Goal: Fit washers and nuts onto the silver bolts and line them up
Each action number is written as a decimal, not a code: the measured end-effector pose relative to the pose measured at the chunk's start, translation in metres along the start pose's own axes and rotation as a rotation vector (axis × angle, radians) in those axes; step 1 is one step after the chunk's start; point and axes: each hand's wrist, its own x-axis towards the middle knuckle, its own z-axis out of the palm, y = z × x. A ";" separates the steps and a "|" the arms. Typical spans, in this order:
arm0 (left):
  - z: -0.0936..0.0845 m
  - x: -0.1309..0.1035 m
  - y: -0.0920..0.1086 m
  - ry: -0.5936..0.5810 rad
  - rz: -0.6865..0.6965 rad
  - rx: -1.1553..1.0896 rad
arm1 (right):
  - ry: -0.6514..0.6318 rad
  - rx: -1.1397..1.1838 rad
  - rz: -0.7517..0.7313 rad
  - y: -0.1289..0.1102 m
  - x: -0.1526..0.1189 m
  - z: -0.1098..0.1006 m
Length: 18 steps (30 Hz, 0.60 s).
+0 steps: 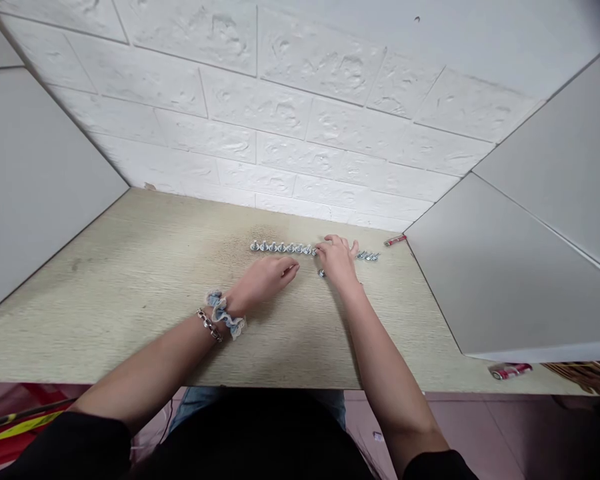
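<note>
Several small silvery metal pieces with upright stems stand in a row on the wooden table. My right hand is over the row's right end, its fingertips at a piece there; the grip is too small to make out. Below its fingers sits a single metal piece, apart from the row. To the right of this hand lies a second group of small metal pieces. My left hand rests just below the row, fingers closed together, and whether they hold anything is hidden.
A red cylinder like a battery lies at the table's back right, near a grey panel. Another red cylinder is at the front right edge, beside brown strands. A white brick-patterned wall bounds the wooden table.
</note>
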 end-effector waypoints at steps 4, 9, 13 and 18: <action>0.002 0.000 -0.001 -0.005 -0.002 -0.007 | 0.010 0.020 0.010 -0.001 0.002 0.002; 0.002 0.000 -0.001 -0.009 -0.003 -0.025 | 0.065 0.045 0.022 -0.002 0.001 -0.001; 0.001 0.000 -0.002 0.001 -0.004 -0.049 | 0.094 0.001 0.069 -0.003 -0.002 -0.015; 0.002 0.000 -0.004 0.001 -0.020 -0.018 | -0.185 0.021 0.133 -0.003 -0.010 -0.030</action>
